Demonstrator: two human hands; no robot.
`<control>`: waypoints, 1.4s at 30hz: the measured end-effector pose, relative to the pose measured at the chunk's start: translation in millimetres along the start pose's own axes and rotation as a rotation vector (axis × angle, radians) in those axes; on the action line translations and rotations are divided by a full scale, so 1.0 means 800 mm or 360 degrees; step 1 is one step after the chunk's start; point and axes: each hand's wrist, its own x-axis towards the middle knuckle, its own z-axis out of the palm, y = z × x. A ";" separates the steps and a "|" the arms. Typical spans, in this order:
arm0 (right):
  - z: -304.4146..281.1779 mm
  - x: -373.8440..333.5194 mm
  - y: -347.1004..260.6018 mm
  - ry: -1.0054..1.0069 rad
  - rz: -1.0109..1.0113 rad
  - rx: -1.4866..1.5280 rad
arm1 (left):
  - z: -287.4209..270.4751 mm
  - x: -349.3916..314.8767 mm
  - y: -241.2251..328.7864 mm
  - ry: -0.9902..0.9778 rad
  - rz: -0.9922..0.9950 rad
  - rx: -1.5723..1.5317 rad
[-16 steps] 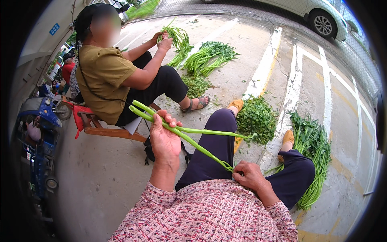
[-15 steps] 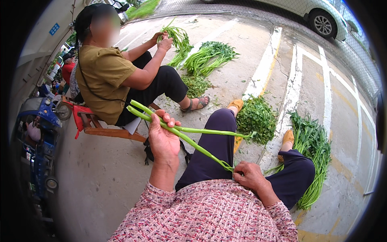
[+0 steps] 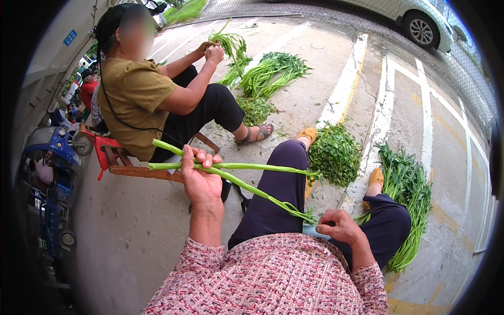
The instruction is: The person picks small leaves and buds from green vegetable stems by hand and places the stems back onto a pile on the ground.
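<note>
My left hand (image 3: 202, 181) is closed around two long, leafy-vegetable stalks (image 3: 262, 167), which cross in its grip and point rightward over my thigh. They look like water spinach, mostly bare, with small green tips at the far ends. Close by the tip of the lower stalk, my right hand (image 3: 338, 228) is curled with thumb and fingers together. Whatever it pinches, if anything, is hidden. A pale blue patch (image 3: 315, 231) shows on my lap beside it. Beyond my right leg lies a heap of uncut leafy stalks (image 3: 407, 210); a pile of plucked leaves (image 3: 336, 155) is between my feet.
To my left, a person (image 3: 136, 100) in an olive shirt sits on a wooden chair (image 3: 142, 171), holding greens. More stalks (image 3: 275, 76) and a leaf pile (image 3: 254, 108) lie before them. A blue vehicle (image 3: 50, 152), a mesh fence and a pale car (image 3: 420, 26) are farther off.
My left hand has shifted left and slightly down, and the stalks have spread across each other. My right hand has moved right, away from the lower stalk's tip, uncovering the blue patch.
</note>
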 end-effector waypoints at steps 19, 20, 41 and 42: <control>-0.003 -0.009 0.081 0.0134 0.0171 0.1269 | -0.019 0.037 0.002 -0.0075 -0.0037 0.0040; -0.005 -0.008 0.080 0.0144 0.0164 0.1266 | -0.024 0.040 0.003 -0.0092 -0.0057 0.0051; -0.004 -0.014 0.081 0.0206 0.0229 0.1395 | -0.041 0.064 0.010 -0.0175 -0.0149 0.0078; -0.001 -0.012 0.088 0.0236 0.0241 0.1433 | -0.041 0.063 0.009 -0.0164 -0.0136 0.0086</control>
